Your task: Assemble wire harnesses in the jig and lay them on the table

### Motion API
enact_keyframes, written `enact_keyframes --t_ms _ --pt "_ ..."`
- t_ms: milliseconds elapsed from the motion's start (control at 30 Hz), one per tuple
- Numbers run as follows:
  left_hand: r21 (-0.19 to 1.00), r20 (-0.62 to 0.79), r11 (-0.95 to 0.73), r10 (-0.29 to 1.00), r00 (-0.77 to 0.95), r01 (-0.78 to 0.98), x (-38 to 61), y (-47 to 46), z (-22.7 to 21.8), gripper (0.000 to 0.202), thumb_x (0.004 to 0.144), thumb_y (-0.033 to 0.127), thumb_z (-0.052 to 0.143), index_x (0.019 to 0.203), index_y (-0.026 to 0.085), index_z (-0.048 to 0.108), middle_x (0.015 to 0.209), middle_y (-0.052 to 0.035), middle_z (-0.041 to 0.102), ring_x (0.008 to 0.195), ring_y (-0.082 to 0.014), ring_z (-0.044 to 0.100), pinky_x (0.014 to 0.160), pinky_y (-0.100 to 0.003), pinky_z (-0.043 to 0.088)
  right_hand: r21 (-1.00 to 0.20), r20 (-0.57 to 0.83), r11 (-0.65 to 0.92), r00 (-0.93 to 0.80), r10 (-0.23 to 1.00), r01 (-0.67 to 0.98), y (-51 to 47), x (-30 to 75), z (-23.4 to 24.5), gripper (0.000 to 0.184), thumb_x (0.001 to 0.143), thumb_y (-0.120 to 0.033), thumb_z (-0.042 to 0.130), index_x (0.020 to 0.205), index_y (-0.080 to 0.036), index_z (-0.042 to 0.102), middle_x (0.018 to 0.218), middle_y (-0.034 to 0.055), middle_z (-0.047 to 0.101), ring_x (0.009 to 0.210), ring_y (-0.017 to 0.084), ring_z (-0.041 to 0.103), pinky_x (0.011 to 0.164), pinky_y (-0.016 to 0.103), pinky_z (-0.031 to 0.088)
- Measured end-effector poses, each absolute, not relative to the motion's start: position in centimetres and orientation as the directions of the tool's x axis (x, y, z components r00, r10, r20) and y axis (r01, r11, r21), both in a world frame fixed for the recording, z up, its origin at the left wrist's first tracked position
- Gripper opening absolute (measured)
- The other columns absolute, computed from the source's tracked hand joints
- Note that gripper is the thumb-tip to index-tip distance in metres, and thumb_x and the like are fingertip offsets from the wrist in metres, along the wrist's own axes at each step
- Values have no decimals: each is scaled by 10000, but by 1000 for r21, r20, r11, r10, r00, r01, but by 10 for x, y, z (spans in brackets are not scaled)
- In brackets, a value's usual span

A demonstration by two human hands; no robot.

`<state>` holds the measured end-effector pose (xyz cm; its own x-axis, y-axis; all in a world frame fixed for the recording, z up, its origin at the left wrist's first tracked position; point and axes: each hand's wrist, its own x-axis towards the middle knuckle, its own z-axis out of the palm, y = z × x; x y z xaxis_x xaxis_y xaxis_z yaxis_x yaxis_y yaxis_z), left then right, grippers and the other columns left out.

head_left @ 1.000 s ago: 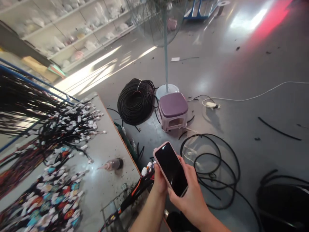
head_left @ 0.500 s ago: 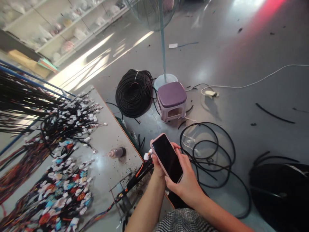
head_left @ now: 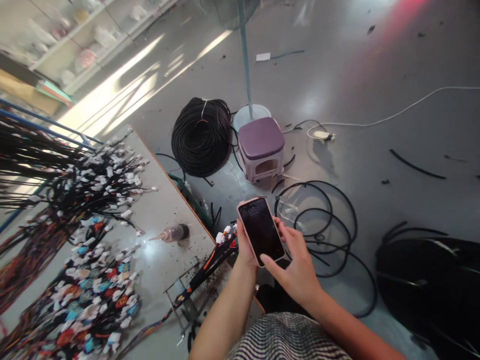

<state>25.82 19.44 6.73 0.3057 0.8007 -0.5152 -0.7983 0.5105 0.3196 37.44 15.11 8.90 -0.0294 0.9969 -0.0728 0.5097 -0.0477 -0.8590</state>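
A phone (head_left: 261, 230) in a pink case sits upright in front of me, its dark screen faintly lit. My left hand (head_left: 243, 248) grips its left edge from behind, and also pinches a wire harness (head_left: 210, 262) with white connectors that trails down to the table. My right hand (head_left: 296, 265) cups the phone's right side, its thumb lying at the screen's lower edge.
A grey table (head_left: 165, 265) at left carries bundles of black and coloured wires (head_left: 86, 200) with white connectors and a small bottle (head_left: 170, 233). On the floor stand a purple stool (head_left: 261, 148), a black cable coil (head_left: 200, 136), loose cable loops (head_left: 322, 230) and a fan pole (head_left: 245, 60).
The phone has come a little nearer and more upright, and its screen now glows faintly. My right thumb has moved onto the screen's lower edge. The view has tilted down.
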Motion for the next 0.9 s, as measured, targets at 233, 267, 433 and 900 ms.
enact_keyframes --t_ms 233,267,433,900 --pt "250 -581 593 724 371 -765 261 191 62 826 737 817 494 1087 93 679 1071 -177 698 1077 -356 633 939 -470 502 -944 -191 -140 -147 971 298 177 410 79 582 808 -427 619 1334 -210 503 1271 126 515 1143 267 540 978 456 476" --pt "223 -593 604 707 385 -765 263 191 62 824 752 811 480 1105 93 675 1073 -177 698 1064 -352 638 929 -468 506 -954 -229 -173 -224 947 246 180 413 77 652 789 -422 635 1381 -212 462 1289 124 511 1147 264 542 975 449 479" --pt "110 -647 609 644 408 -786 265 193 66 794 827 765 414 1195 103 651 1063 -172 704 995 -333 662 874 -457 524 -945 -297 -225 -337 894 237 179 412 76 872 700 -295 724 1481 -244 339 1398 114 444 1260 264 467 1057 439 421" --pt "97 -705 570 618 348 -816 268 193 63 673 888 680 414 994 91 722 979 -153 731 1042 -312 662 961 -424 485 -952 -306 -291 -289 907 94 185 419 58 450 937 -464 496 1316 -226 548 1173 86 579 1051 221 562 935 384 472"
